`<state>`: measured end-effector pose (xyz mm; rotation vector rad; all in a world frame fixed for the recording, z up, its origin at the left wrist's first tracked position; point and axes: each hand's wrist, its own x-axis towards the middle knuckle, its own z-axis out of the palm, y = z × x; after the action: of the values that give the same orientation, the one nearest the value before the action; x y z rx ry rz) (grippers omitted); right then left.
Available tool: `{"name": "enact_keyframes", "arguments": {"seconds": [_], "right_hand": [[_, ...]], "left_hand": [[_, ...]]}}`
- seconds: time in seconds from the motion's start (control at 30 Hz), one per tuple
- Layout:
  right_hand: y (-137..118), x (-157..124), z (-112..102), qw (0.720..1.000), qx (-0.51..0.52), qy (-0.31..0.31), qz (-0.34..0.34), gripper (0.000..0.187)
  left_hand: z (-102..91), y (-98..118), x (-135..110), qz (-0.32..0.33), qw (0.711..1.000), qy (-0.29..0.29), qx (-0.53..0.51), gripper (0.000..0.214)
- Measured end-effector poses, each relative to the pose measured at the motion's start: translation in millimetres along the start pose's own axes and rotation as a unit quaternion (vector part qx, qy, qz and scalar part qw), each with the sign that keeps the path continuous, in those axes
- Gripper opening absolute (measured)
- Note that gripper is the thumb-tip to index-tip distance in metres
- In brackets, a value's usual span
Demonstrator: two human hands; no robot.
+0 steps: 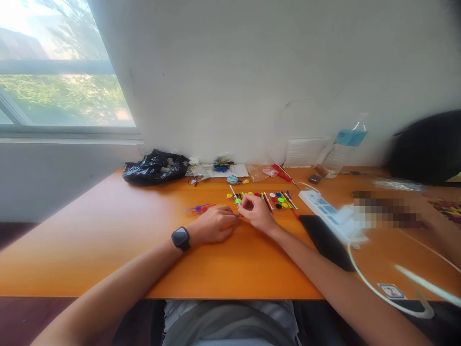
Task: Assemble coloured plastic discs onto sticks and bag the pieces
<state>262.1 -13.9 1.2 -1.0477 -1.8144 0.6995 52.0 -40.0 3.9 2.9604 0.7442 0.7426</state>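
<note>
My right hand is closed in a pinch, and a thin white arrow-shaped piece sticks up and to the left from its fingertips. Close against it, my left hand has its fingers bent and pressed together; whatever lies between them is hidden. Beyond the right hand lie several small coloured discs and thin coloured sticks. Orange and blue-purple pieces rest just past the left hand. A dark watch is on my left wrist.
A black plastic bag sits at the back left. Along the wall are a round tin, red-handled tool and clear bottle. On the right are a white power strip, black phone-like slab and another person's arm.
</note>
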Motion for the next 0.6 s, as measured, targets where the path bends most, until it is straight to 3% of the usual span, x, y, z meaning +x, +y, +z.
{"name": "enact_keyframes", "arguments": {"seconds": [0.13, 0.23, 0.33, 0.6], "right_hand": [[1, 0, 1, 0.997, 0.067, 0.0, 0.025, 0.015], [0, 0, 2, 0.995, 0.089, -0.018, 0.033, 0.026], [0, -1, 4, 0.999, 0.035, -0.033, 0.005, 0.021], [-7, -6, 5, 0.998, 0.003, -0.043, -0.054, 0.017]], "left_hand": [[-4.4, -2, -2, -0.027, 0.999, 0.034, -0.031, 0.019], [-9.1, -4, -4, -0.077, 0.988, 0.123, -0.043, 0.022], [-14.5, -6, -4, -0.117, 0.97, 0.212, -0.018, 0.023], [-14.8, -12, -5, -0.111, 0.971, 0.197, 0.074, 0.028]]}}
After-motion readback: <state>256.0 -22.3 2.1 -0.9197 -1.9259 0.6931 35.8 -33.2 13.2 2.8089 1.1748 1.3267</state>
